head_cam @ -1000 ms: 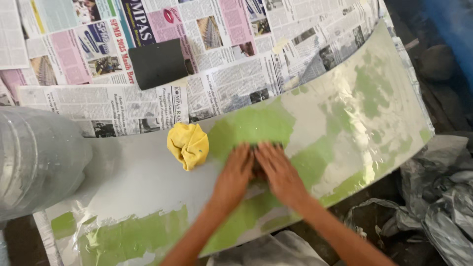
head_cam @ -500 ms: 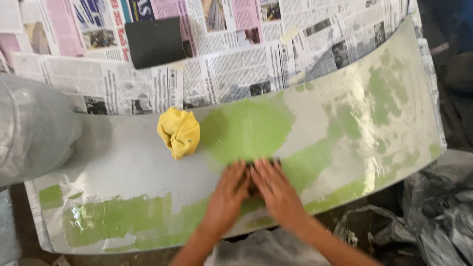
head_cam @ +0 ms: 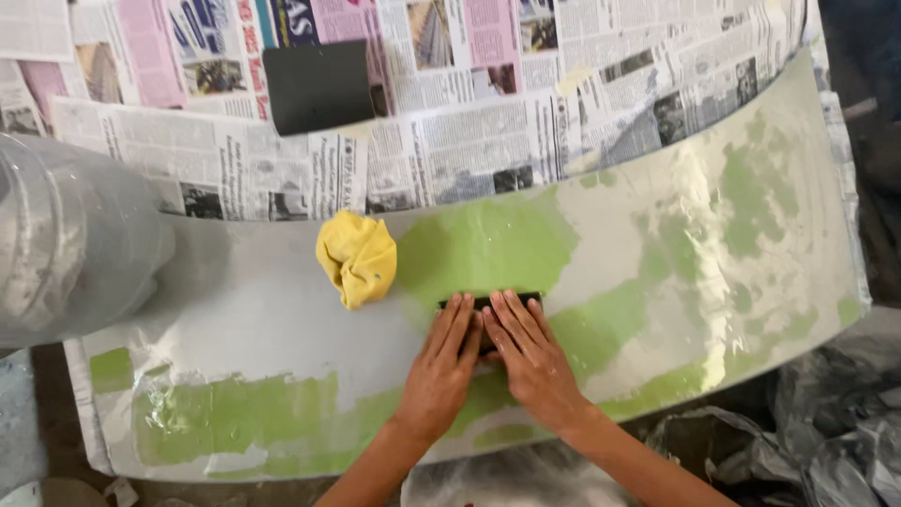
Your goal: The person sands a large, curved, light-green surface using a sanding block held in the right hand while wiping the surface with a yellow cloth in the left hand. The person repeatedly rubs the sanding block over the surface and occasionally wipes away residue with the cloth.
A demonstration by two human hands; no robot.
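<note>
Under both flat palms, left hand and right hand, lies a dark sanding block, pressed without any closed grip.

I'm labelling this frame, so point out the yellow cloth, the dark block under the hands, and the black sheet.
yellow cloth (head_cam: pixel 356 257), head view, crumpled middle
dark block (head_cam: pixel 490 301), head view, top edge
black sheet (head_cam: pixel 316 84), head view, centre

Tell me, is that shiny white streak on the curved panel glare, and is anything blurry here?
Head view: the pale streaks on the right of the curved panel look like glare off a wet sheen; the grey container at left is soft and blurred; both hands, left hand and right hand, look fairly sharp.
</note>
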